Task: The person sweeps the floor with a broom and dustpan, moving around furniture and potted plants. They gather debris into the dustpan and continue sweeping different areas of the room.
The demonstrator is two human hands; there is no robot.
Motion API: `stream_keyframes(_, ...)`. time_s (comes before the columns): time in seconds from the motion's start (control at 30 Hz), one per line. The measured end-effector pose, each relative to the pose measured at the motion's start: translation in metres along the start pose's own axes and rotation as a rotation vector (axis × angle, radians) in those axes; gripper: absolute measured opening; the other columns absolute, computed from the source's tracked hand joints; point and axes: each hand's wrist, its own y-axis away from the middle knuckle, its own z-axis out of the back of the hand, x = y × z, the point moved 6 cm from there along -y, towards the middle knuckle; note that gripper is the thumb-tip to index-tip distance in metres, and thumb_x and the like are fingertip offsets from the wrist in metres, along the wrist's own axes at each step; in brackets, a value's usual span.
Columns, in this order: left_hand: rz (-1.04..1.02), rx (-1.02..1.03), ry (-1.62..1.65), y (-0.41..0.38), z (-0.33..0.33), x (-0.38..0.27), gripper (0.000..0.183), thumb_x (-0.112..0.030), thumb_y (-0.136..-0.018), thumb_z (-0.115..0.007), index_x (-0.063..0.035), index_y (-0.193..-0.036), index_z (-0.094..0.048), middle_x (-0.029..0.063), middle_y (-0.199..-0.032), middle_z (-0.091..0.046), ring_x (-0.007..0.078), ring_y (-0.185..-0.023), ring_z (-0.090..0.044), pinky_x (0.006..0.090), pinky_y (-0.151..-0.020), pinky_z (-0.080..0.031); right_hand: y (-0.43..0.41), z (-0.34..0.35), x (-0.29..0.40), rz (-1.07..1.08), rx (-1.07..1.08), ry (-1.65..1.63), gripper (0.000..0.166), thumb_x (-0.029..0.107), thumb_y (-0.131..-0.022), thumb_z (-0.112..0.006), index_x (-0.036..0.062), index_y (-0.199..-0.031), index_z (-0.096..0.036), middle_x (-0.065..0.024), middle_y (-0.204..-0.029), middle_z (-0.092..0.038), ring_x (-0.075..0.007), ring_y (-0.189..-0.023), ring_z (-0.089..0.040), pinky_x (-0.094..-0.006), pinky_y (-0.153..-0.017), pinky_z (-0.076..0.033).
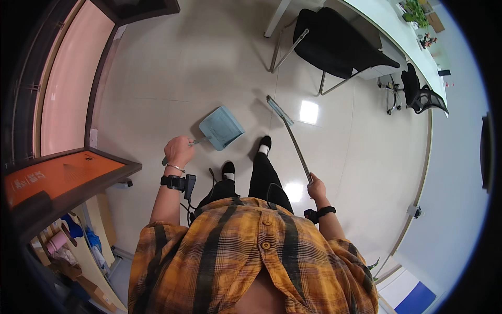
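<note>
My left hand (179,151) is closed around the handle of a light blue plastic dustpan (222,127). The pan is ahead of my feet, its open lip turned to the right; whether it rests on the floor I cannot tell. In my right hand (317,187) is the upper part of a long metal-coloured broom handle (297,147). It runs forward to a narrow pale blue broom head (280,110), to the right of the dustpan and apart from it. The bristles are mostly hidden from above.
A black chair (333,43) with metal legs stands ahead at a white desk (415,49). Farther right is a wheeled office chair (410,90). An orange panel in a dark frame (62,176) and shelves (88,251) with boxes flank my left. Pale tiles (235,82) cover the floor.
</note>
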Motion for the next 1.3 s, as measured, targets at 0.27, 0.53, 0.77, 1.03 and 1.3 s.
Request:
stream_keyframes(0.27, 0.058, 0.005, 0.012, -0.017, 0.001, -0.018, 0.013, -0.022, -0.078, -0.062, -0.0151, -0.084, -0.071, 0.0120, -0.080, -0.067, 0.0324, -0.078, -0.063, 0.0403, -0.066, -0.050, -0.146, 0.084, 0.020, 0.099, -0.187, 0.080, 0.048, 0.005, -0.082, -0.042, 0.0111, -0.130, -0.046, -0.0234, -0.110, -0.060, -0.0383, -0.103, -0.058, -0.0464, -0.088, -0.047)
stream_keyframes(0.53, 0.203, 0.006, 0.031, -0.029, 0.001, -0.022, 0.015, -0.022, -0.078, -0.064, -0.0161, -0.090, -0.071, 0.0119, -0.078, -0.067, 0.0327, -0.075, -0.063, 0.0394, -0.066, -0.051, -0.294, 0.129, 0.088, 0.166, -0.136, 0.115, 0.041, 0.009, -0.086, -0.037, 0.0026, -0.126, -0.045, -0.0288, -0.102, -0.060, -0.0433, -0.096, -0.058, -0.0502, -0.081, -0.048)
stream_keyframes(0.77, 0.248, -0.001, 0.068, -0.031, 0.003, -0.018, 0.015, -0.019, -0.076, -0.064, -0.0154, -0.089, -0.071, 0.0116, -0.081, -0.067, 0.0322, -0.077, -0.063, 0.0396, -0.068, -0.051, -0.195, 0.044, 0.039, 0.298, 0.261, 0.293, 0.055, 0.016, -0.088, -0.033, 0.0127, -0.143, -0.024, -0.0302, -0.102, -0.060, -0.0448, -0.095, -0.058, -0.0501, -0.084, -0.047)
stream_keyframes(1.03, 0.295, -0.045, 0.139, -0.043, 0.001, -0.007, 0.012, -0.019, -0.076, -0.064, -0.0146, -0.085, -0.072, 0.0106, -0.081, -0.067, 0.0321, -0.077, -0.063, 0.0393, -0.067, -0.051, -0.183, 0.101, 0.146, 0.505, 0.134, 0.182, 0.053, 0.013, -0.083, -0.046, 0.0150, -0.135, -0.037, -0.0279, -0.095, -0.061, -0.0443, -0.091, -0.059, -0.0534, -0.081, -0.046)
stream_keyframes(1.3, 0.350, -0.016, 0.100, -0.041, -0.014, 0.002, 0.012, -0.019, -0.076, -0.065, -0.0159, -0.085, -0.072, 0.0103, -0.075, -0.067, 0.0309, -0.070, -0.064, 0.0400, -0.061, -0.051, -0.355, 0.137, 0.337, 0.474, -0.094, 0.303, 0.053, 0.013, -0.088, -0.042, 0.0145, -0.140, -0.030, -0.0213, -0.111, -0.061, -0.0372, -0.102, -0.059, -0.0464, -0.086, -0.048)
